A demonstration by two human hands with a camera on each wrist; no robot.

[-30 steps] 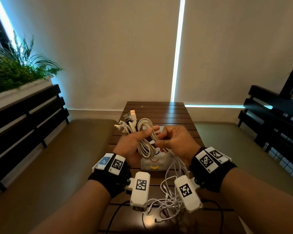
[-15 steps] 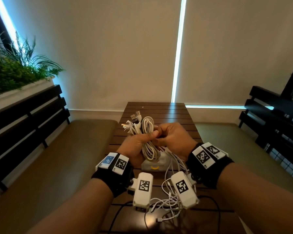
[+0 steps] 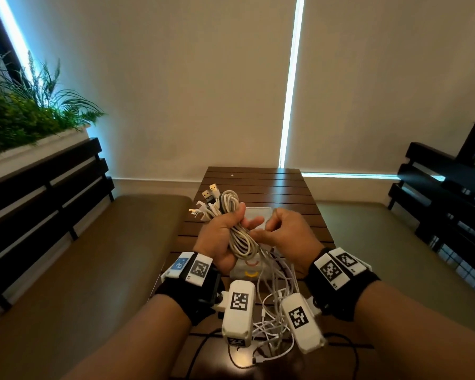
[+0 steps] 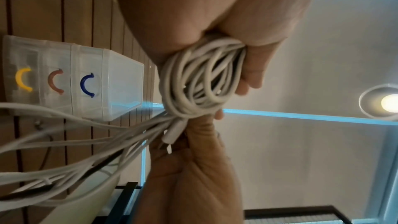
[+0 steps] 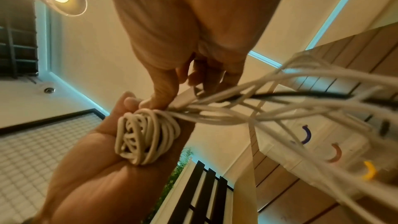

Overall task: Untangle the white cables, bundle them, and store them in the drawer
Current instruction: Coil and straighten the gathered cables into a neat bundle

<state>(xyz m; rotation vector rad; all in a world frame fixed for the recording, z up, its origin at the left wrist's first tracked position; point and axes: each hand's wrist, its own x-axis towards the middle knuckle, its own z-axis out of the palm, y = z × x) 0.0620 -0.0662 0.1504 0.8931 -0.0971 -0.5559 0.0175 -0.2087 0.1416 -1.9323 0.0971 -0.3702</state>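
My left hand (image 3: pixel 232 229) grips a coiled bundle of white cables (image 3: pixel 240 238) upright over the table; several USB plugs (image 3: pixel 211 193) stick out of its top. In the left wrist view the fingers (image 4: pixel 252 67) wrap the coil (image 4: pixel 200 81). My right hand (image 3: pixel 261 232) pinches a white cable end (image 5: pixel 185 98) just right of the coil (image 5: pixel 146 135). Loose white tails (image 3: pixel 273 322) hang from both hands into a tangle on the table. Below the hands stands a translucent drawer unit (image 3: pixel 247 271) with blue, brown and yellow handles (image 4: pixel 75 77), all drawers closed.
The dark slatted wooden table (image 3: pixel 258 185) runs away from me, between olive cushioned benches on the left (image 3: pixel 93 256) and right (image 3: pixel 381 242). A planter with green plants (image 3: pixel 25 119) tops the left backrest. Thin black wires (image 3: pixel 203 342) lie at the near table edge.
The two hands were pressed together at the coil; now the right hand has drawn slightly to the right, leaving a small gap. The left hand keeps its grip on the bundle.
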